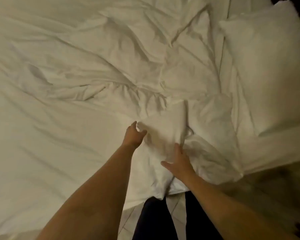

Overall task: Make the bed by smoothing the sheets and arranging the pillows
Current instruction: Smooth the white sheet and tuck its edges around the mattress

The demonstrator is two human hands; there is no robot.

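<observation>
The white sheet (73,70) covers most of the bed and is full of wrinkles. The worst lump (164,125) is a bunched-up fold at the near edge, in the middle.

The left hand (133,135) is at the left side of that lump. Its fingers are a little bent and spread, and they are not closed on any cloth. The right hand (177,161) lies flat on the sheet, nearer than the lump, with its fingers spread wide and the tips at the fold. It holds nothing.

I think the job has only just begun. To do this step well, take the loose fold in both hands, lift it a little and pull it toward the near edge. Then slide flat palms out to the left and to the far side so the wrinkles run off. Pushing down hard on the lump would only press the creases in.

A big pillow (267,63) lies crooked on the right. It needs to be set straight later.

Near the bed edge are dark trouser legs (152,220) and a pale floor (176,203).
</observation>
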